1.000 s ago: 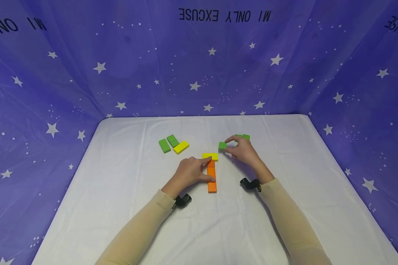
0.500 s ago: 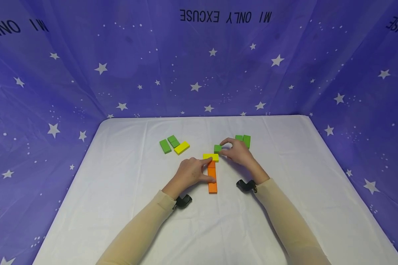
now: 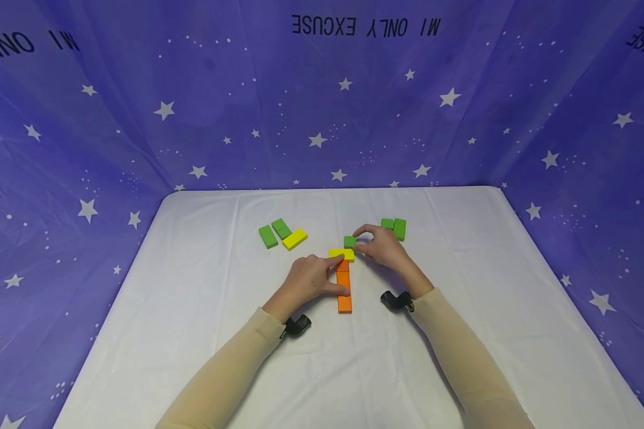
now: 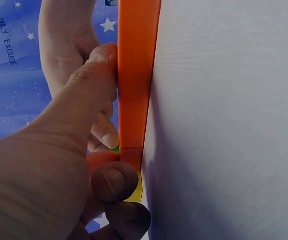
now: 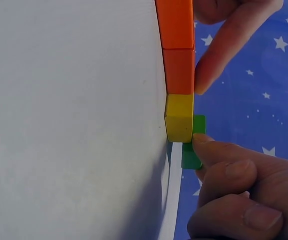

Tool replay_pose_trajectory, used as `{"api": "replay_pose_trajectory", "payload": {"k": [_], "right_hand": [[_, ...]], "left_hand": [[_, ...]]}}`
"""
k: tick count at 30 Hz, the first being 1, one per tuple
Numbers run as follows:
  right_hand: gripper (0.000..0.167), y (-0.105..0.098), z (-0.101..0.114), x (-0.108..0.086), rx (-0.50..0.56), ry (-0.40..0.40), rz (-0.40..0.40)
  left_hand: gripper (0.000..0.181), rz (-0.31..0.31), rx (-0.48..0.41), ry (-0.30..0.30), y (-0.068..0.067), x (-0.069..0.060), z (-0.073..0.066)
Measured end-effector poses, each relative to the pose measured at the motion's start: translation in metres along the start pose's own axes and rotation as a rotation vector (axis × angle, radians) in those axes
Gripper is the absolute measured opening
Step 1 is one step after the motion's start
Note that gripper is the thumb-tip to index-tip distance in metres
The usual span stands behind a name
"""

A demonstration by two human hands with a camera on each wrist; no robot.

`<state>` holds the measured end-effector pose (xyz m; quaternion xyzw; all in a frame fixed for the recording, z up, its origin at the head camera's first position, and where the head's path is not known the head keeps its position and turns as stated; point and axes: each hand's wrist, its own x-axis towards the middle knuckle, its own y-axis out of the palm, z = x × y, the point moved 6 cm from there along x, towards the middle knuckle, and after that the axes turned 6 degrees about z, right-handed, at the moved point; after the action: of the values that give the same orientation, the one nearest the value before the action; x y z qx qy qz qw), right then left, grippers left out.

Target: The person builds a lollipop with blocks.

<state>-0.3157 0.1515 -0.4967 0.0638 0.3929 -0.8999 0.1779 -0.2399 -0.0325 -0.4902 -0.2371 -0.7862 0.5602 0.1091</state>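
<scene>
Orange blocks (image 3: pixel 344 302) lie end to end on the white cloth, with a yellow block (image 3: pixel 334 254) set crosswise at their far end, forming a T. My left hand (image 3: pixel 307 278) presses the T with straight fingers: the index tip on the yellow block, the thumb on the orange one. My right hand (image 3: pixel 384 246) pinches a small green block (image 3: pixel 349 242) between thumb and index finger at the yellow block's far edge. In the right wrist view the green block (image 5: pixel 191 159) appears partly higher than the yellow one (image 5: pixel 179 118); whether they touch, I cannot tell.
Left of the T, several green blocks (image 3: pixel 268 236) lie beside a yellow block (image 3: pixel 295 239). Two more green blocks (image 3: pixel 400 229) lie behind my right hand. A starry purple curtain (image 3: pixel 322 107) encloses the back and sides of the table (image 3: pixel 204 205).
My right hand has moved left with the green block, from right of the yellow block to its far edge. The left hand has stayed on the blocks.
</scene>
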Motion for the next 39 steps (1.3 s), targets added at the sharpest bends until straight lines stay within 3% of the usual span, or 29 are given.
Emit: {"api": "replay_pose_trajectory", "payload": {"k": [16,39], "right_hand": [[0.035,0.0046,-0.0015,0.0024,-0.021,-0.012,0.052],[0.032,0.0074,0.0006,0.0041,0.001,-0.072,0.049]], "left_hand": [[0.089,-0.015,-0.008,0.011,0.0000,0.0002,0.0008],[0.089,-0.011,0.002,0.000,0.0002,0.0007,0.0006]]}}
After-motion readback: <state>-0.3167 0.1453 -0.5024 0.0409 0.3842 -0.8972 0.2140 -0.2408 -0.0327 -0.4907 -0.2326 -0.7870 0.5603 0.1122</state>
